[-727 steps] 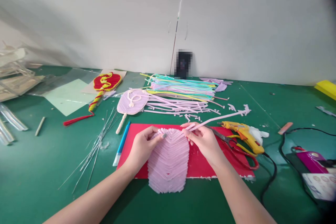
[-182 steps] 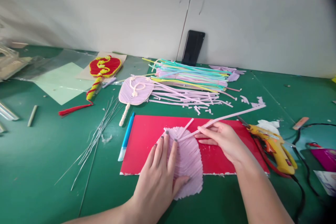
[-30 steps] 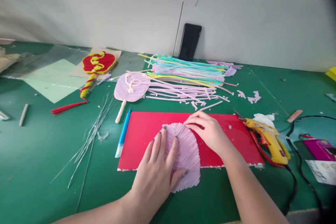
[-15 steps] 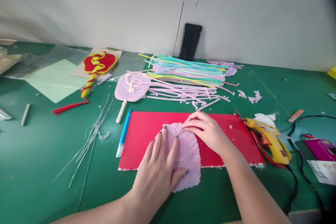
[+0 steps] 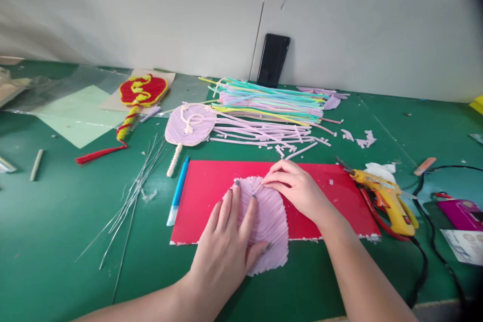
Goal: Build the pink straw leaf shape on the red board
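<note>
A lilac oval panel (image 5: 269,226) covered in slanting rows of pipe cleaner lies partly over a red board (image 5: 317,201). My left hand (image 5: 224,241) rests flat on the panel's left side with its fingers stretched out. At the panel's upper right edge, my right hand (image 5: 296,186) has thumb and fingers pinched together on a lilac pipe cleaner, mostly hidden by the fingers. A blue pen (image 5: 178,188) lies along the board's left edge. On the board's right end sits a yellow glue gun (image 5: 388,201), beside red-handled scissors (image 5: 372,210).
Behind the board are a lilac fan (image 5: 191,131), loose lilac pipe cleaners (image 5: 264,133) and a multicoloured bundle (image 5: 271,100). A phone (image 5: 273,60) leans on the wall. To the left lie thin wires (image 5: 132,196) and a red-and-yellow fan (image 5: 143,91). A black cord (image 5: 433,241) runs at right.
Almost nothing differs. My right hand's fingers have shifted very slightly at the panel's upper edge; my left hand stays in place.
</note>
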